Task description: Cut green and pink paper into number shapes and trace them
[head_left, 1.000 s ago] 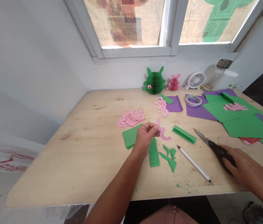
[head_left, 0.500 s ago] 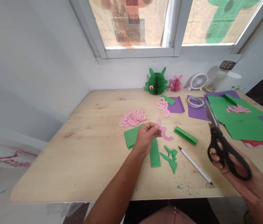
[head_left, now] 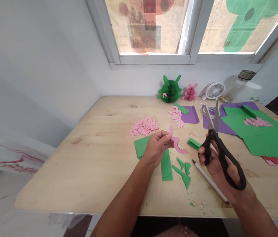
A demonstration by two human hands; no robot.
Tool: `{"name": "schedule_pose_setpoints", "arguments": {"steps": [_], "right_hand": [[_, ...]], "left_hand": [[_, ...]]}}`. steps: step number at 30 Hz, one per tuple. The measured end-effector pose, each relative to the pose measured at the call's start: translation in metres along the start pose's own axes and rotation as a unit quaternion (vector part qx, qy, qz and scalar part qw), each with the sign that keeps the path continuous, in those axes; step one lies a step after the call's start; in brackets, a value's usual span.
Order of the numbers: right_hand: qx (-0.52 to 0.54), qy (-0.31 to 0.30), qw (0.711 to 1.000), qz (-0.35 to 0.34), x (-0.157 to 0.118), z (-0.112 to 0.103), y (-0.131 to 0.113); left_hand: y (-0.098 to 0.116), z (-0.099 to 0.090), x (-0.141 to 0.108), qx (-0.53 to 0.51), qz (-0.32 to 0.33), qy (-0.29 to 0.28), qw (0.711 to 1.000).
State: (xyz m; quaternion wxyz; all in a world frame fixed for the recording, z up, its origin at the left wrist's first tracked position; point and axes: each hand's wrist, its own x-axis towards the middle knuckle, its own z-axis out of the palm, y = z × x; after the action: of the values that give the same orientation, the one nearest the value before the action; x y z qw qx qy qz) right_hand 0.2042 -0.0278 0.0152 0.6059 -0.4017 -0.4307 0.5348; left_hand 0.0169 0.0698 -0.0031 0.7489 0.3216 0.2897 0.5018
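Pinched in my left hand (head_left: 159,148) is a curved pink paper cutout (head_left: 177,144), held above the table. My right hand (head_left: 224,172) grips black-handled scissors (head_left: 213,132), their blades parted and pointing up and away. Beneath my left hand lie folded green paper (head_left: 141,145) and a green strip with a drawn outline (head_left: 166,168). Green offcuts (head_left: 183,176) sit between my hands. Under my right hand rests a white pen (head_left: 210,180), partly covered. A folded green strip (head_left: 193,144) lies just left of the scissors.
Pink cutouts are heaped (head_left: 144,126) at centre left, with more pink pieces (head_left: 176,117) beside purple paper (head_left: 190,114). Green sheets (head_left: 259,141) cover the right side. Along the wall stand a green paper figure (head_left: 170,91), a pink one (head_left: 190,92), a fan (head_left: 214,90) and a bottle (head_left: 239,86).
My right hand has brought the scissors leftward, nearer the pink cutout, and their blades have spread apart. My left hand still holds the cutout. The view has shifted slightly.
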Motion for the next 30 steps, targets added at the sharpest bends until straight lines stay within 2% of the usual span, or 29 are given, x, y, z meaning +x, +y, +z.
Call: {"name": "schedule_pose_setpoints", "arguments": {"steps": [3, 6, 10, 15, 19, 30], "right_hand": [[-0.061, 0.027, 0.998, 0.000, -0.001, -0.002, 0.005], [-0.182, 0.066, 0.981, 0.024, -0.003, -0.006, 0.012], [-0.300, 0.057, 0.951, 0.041, -0.006, -0.013, 0.020], [-0.388, 0.055, 0.920, -0.006, -0.012, -0.014, 0.028], [-0.431, 0.042, 0.900, -0.041, -0.020, -0.008, 0.034], [-0.450, 0.004, 0.890, -0.070, -0.031, -0.011, 0.041]], "left_hand": [[0.000, 0.001, 0.000, 0.007, 0.006, 0.000, 1.000], [0.001, 0.001, -0.001, 0.014, 0.022, 0.006, 1.000], [0.003, 0.002, -0.003, 0.019, 0.031, -0.019, 0.999], [0.003, 0.001, -0.004, 0.001, 0.027, -0.061, 0.998], [0.003, 0.002, -0.004, -0.022, 0.019, -0.062, 0.998], [0.003, 0.005, -0.005, -0.058, 0.008, -0.036, 0.998]]}}
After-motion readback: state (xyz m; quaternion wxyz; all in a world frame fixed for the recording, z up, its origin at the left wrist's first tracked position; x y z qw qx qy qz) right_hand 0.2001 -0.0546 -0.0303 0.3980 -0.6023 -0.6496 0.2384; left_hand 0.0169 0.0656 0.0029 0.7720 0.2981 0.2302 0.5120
